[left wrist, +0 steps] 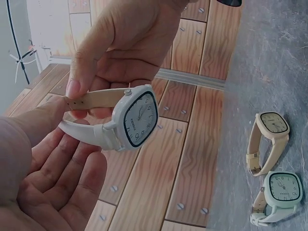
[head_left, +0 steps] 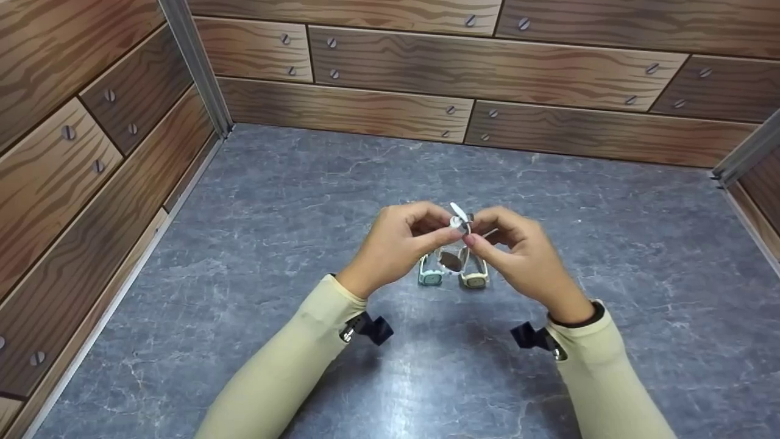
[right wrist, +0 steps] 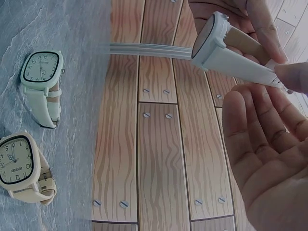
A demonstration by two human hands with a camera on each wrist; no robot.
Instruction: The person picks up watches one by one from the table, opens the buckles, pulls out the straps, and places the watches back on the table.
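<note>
Both hands hold a white wristwatch (left wrist: 137, 118) above the table, its strap bent into a loop with tan lining inside. My left hand (head_left: 393, 244) pinches the strap's end between thumb and fingers. Opposite it, my right hand (head_left: 518, 253) pinches the strap beside the left fingertips. The square-cornered case hangs away from the fingers, its dial facing outward in the left wrist view. Whether the buckle is fastened is hidden by the fingertips. Below the hands, a mint-green watch (head_left: 431, 278) and a cream watch (head_left: 475, 280) lie side by side on the table.
The grey marble-patterned tabletop (head_left: 292, 201) is bounded by wood-print panels (head_left: 390, 58) at the back and both sides. Grey metal posts (head_left: 198, 67) stand at the rear corners. A dark wrist mount (head_left: 375, 329) sticks out from the left sleeve, another (head_left: 530, 335) from the right.
</note>
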